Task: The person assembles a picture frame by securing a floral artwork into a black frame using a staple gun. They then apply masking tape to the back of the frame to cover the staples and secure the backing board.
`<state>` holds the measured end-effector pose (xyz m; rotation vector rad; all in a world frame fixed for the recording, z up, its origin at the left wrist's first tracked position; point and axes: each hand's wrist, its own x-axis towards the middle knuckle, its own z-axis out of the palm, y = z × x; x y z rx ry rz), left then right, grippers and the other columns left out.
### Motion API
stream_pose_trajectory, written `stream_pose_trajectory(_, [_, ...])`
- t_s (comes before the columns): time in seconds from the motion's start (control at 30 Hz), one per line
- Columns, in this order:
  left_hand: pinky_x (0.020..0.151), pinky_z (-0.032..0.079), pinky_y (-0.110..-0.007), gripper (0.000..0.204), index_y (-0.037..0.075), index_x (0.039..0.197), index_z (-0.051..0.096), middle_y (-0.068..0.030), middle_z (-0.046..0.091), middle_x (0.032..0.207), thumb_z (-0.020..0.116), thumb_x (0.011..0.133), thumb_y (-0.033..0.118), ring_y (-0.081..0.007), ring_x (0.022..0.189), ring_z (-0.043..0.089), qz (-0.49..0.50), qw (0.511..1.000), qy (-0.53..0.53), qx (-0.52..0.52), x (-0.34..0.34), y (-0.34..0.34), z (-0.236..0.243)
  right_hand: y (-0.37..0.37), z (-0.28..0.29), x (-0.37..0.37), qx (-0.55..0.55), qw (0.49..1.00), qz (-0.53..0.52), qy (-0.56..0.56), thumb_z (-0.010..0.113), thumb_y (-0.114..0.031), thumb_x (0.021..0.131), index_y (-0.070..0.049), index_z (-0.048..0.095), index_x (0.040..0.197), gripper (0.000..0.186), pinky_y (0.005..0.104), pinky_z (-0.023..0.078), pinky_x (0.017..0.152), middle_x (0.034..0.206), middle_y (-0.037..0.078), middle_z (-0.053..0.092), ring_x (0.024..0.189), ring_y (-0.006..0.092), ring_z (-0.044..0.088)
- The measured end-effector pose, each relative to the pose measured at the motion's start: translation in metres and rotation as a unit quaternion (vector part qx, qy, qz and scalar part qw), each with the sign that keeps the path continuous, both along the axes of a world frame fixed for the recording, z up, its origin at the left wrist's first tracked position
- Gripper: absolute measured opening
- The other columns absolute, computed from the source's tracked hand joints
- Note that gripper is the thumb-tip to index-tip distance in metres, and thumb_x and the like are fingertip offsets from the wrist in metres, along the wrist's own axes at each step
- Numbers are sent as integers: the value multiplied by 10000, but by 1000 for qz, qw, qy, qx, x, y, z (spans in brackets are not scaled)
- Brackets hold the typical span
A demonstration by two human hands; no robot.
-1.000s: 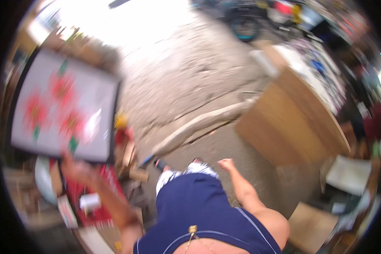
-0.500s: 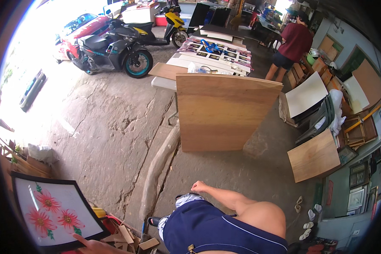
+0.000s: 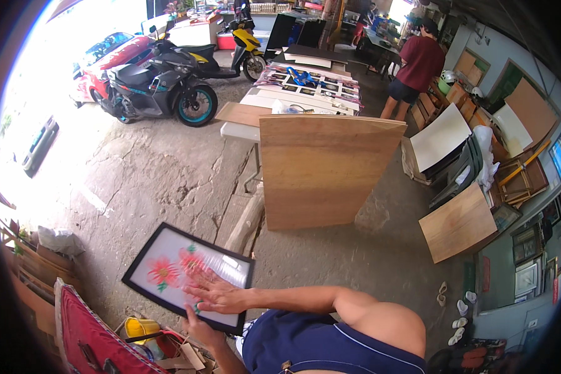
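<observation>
A black-framed picture (image 3: 153, 258) of red flowers with green leaves is tilted in front of me, at the lower left of the middle. My left hand (image 3: 201, 330) grips its lower edge, the thumb lying over the border. Across the picture's face rests my right hand (image 3: 221, 294), flat with its fingers spread, covering part of the flowers. Glare shows on the right side of the picture surface.
Plywood sheets (image 3: 324, 174) stand upright against a table (image 3: 240, 131) ahead. Below me at left are a red panel (image 3: 93, 327), a yellow container (image 3: 141, 329) and wood scraps. Motorcycles (image 3: 162, 90) are parked far left. A person in a maroon shirt (image 3: 422, 59) stands far right.
The framed picture has moved from the far lower left to the right, in front of my body. My right hand has come over onto its face. The red panel has come into view.
</observation>
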<state>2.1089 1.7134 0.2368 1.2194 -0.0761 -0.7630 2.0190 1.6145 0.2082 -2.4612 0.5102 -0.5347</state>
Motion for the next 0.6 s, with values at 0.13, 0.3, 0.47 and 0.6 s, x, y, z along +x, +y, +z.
stream_pose_trajectory(0.13, [731,515,-342,349,-53,1181,508,-144,589,1051,528,956,213,-220,899,606,-27,998,-27,-43,11,7,-8,6,-1,23,-33,999,15,-1,321,-517,963,-209,290,1465,590,528,2,1128,1547,184,70,1426,380,19])
stream_pose_trajectory(0.3, [666,531,-332,273,-17,1084,545,-103,605,974,540,948,220,-199,814,632,-65,996,-26,-57,45,22,-5,-8,-9,63,-4,999,5,-38,359,-531,945,-234,325,1448,585,545,3,1123,1549,168,91,1428,377,16])
stream_pose_trajectory(0.47, [664,520,-311,252,-9,1024,557,-82,602,938,569,934,227,-175,783,623,-53,997,-36,-31,91,52,-11,-23,-12,120,-66,997,-26,16,328,-521,959,-217,263,1473,600,553,-22,1120,1557,127,96,1432,361,3])
stream_pose_trajectory(0.6, [665,514,-322,187,-7,989,566,-85,592,921,574,918,166,-184,777,610,-16,997,-74,-13,135,71,21,-1,-21,200,-25,998,-49,26,362,-547,938,-174,208,1486,680,564,4,1117,1543,197,66,1413,429,29])
